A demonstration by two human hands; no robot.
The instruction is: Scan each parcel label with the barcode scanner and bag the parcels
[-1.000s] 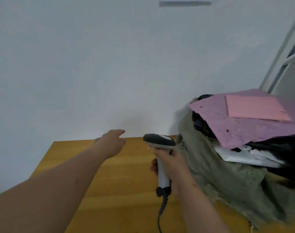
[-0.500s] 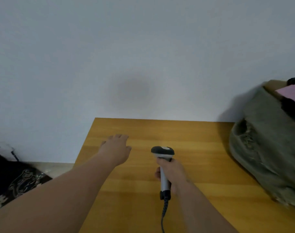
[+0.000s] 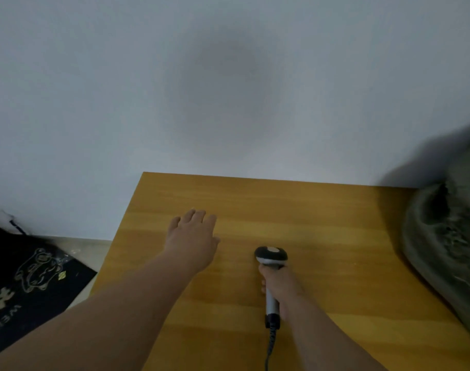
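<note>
Right hand [image 3: 278, 286] grip closed round barcode scanner [image 3: 270, 274] handle, left hand [image 3: 193, 241] open, empty, mid-frame over bare tabletop [image 3: 322, 223]; fetch parcel first, probably from sack [image 3: 448, 236] at right edge.

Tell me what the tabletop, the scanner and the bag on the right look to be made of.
Tabletop: looks like wood or wood-look laminate, smooth, honey-coloured with grain bands. Scanner, held in the right hand: likely moulded plastic, dark head, pale grey handle, slight sheen. Bag: looks like coarse olive-grey fabric, matte, creased and slumped; blurred, so the weave is unclear.
</note>
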